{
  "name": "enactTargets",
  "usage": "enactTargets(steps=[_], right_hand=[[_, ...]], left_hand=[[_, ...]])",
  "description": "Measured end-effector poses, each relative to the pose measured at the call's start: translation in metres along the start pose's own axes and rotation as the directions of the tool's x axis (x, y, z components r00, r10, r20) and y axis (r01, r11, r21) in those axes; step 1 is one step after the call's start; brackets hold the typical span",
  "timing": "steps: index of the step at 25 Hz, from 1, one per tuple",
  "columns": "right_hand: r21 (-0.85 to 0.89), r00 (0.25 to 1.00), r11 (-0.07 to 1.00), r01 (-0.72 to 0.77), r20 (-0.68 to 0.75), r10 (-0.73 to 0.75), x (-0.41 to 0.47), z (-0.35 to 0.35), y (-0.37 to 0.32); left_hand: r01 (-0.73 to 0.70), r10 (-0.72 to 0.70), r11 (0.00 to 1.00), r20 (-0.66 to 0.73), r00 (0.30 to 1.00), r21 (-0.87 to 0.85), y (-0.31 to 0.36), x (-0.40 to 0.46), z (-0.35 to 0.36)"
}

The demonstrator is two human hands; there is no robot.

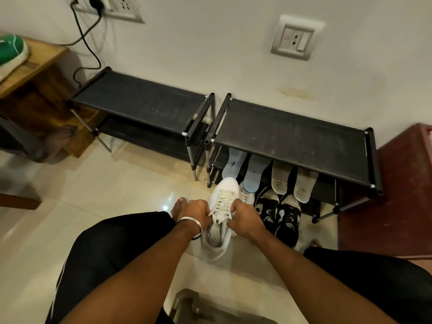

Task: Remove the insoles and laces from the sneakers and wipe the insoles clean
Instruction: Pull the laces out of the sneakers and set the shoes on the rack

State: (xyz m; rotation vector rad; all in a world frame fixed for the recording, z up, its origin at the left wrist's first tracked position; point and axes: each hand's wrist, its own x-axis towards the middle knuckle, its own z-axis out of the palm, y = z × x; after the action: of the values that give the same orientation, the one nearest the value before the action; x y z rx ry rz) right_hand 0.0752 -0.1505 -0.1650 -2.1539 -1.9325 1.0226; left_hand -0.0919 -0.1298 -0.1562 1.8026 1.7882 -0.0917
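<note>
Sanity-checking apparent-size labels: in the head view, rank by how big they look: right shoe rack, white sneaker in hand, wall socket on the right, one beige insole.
1. Right shoe rack, by far the largest.
2. White sneaker; it is nearest the camera, which inflates it.
3. Wall socket and beige insole look too alike to rank; the insole is partly hidden under the rack.

In the upper middle of your frame, two black shoe racks (140, 99) (292, 134) stood side by side against the white wall (210, 43). A wall socket (297, 37) sat at upper right, and a black cable (88, 45) hung from another switch plate (121, 8) at upper left. A wooden stool (35, 66) stood at the left edge. You had glossy pale floor tiles (105, 188) below, and a dark red mat (397, 195) at right.
</note>
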Motion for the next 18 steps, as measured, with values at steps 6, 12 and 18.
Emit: enactTargets(steps=[6,12,18], right_hand=[[-0.018,0.998,1.0,0.008,-0.067,-0.01,-0.023,-0.041,-0.02],[-0.001,0.992,0.999,0.038,-0.116,-0.037,-0.04,-0.079,-0.038],[-0.03,0.984,0.998,0.051,-0.169,-0.055,-0.022,-0.13,-0.053]], left_hand=[[-0.002,-0.001,0.998,-0.038,0.999,-0.064,0.019,-0.027,-0.038],[-0.073,0.066,0.996,-0.105,0.992,-0.056,0.037,-0.045,-0.079],[-0.131,0.113,0.988,-0.184,0.976,-0.085,0.064,-0.029,-0.121]])
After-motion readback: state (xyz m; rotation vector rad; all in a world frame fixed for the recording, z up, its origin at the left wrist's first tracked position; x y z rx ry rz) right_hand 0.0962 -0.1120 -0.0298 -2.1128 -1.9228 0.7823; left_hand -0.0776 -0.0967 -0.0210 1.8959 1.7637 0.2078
